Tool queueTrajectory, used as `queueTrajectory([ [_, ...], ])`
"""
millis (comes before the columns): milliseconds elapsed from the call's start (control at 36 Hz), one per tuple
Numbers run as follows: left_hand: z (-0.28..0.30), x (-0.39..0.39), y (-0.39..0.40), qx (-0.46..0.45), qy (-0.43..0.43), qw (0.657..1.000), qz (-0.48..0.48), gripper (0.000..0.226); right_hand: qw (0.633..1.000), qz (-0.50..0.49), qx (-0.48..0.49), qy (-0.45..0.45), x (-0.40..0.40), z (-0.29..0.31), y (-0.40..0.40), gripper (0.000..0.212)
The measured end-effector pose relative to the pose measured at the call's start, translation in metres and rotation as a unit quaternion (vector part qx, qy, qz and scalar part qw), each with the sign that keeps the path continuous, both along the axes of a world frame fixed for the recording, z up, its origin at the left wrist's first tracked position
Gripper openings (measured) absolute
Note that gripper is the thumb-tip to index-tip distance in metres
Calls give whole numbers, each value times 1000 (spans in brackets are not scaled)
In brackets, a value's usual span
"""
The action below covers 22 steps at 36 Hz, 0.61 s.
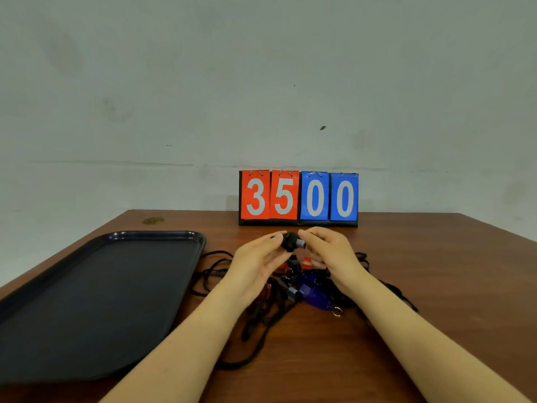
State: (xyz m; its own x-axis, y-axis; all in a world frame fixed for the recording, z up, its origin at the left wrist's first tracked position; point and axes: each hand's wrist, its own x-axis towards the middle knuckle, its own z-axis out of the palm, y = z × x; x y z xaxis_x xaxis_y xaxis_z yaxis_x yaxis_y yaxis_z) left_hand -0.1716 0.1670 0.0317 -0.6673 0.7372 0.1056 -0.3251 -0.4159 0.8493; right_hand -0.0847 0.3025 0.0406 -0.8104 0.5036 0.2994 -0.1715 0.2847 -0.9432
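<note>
L hand (255, 266) & R hand (331, 257) pinch black whistle (292, 242) over brown table (421, 271) w/ tray (96, 286), scoreboard (298, 197), grey wall (261, 82).

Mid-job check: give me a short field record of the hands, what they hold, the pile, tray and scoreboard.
held: black whistle, raised over the pile
left hand: pinches the black whistle's left side
right hand: pinches its right end
pile: blue, red and black whistles in tangled black cords, on the table under the hands
tray: dark, left of the pile
scoreboard: at the table's back, reads 35 red, 00 blue
</note>
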Motion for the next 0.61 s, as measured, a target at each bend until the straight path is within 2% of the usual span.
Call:
queueTrajectory([
  [111, 2, 4, 0, 54, -70, 996, -18, 23, 999, 19, -16, 21, -3, -2, 0, 17],
  [222, 3, 4, 1, 79, -137, 987, -24, 40, 1000, 9, 22, 16, -5, -3, -2, 16],
  [306, 3, 3, 2, 95, -168, 981, -25, 33, 988, -26, 149, 12, -6, -5, -2, 16],
  [389, 0, -1, 3, 106, -183, 977, -7, 26, 958, -35, 286, -10, -7, -12, -1, 18],
  [528, -4, -6, 6, 55, -135, 984, 99, 19, 875, -48, 480, -42, -10, -15, -3, 23],
  [611, -8, -11, 7, -30, -22, 981, 192, 17, 851, -47, 523, -34, -12, -17, -7, 25],
])
